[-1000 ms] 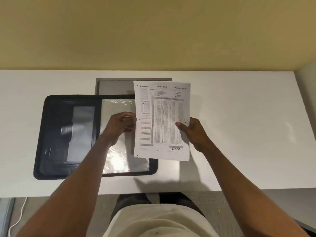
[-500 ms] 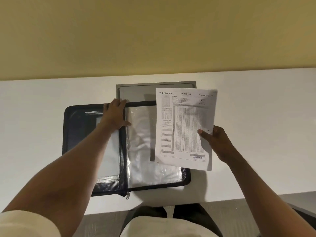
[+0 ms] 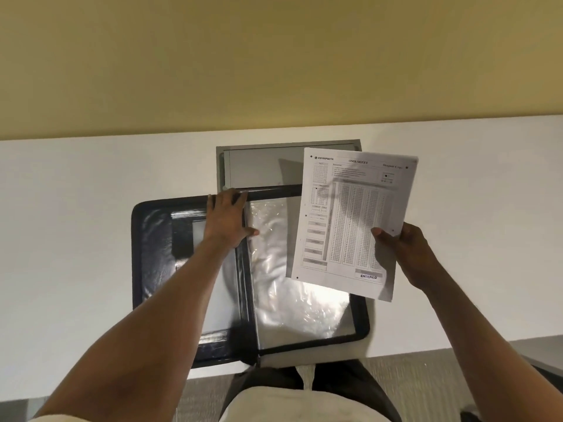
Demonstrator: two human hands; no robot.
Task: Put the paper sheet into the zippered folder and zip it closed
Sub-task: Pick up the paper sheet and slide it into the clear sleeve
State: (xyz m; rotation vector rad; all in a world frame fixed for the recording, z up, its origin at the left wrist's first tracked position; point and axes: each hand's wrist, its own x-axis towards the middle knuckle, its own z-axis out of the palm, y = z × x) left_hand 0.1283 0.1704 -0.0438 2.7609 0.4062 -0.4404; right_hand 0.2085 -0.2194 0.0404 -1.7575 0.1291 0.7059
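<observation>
While the black zippered folder (image 3: 158,269) lies open on the white table (image 3: 67,239), your left hand (image 3: 227,219) presses flat, fingers spread, on its top edge beside the clear plastic sleeve (image 3: 292,303). Your right hand (image 3: 408,254) pinches the OMR sheet (image 3: 350,220) by its right edge, raised above the folder's right half.

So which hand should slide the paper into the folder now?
Probably the right hand. It already grips the paper sheet, held above the open zippered folder and its clear sleeve. The left hand lies flat near the folder's spine, steadying it.
</observation>
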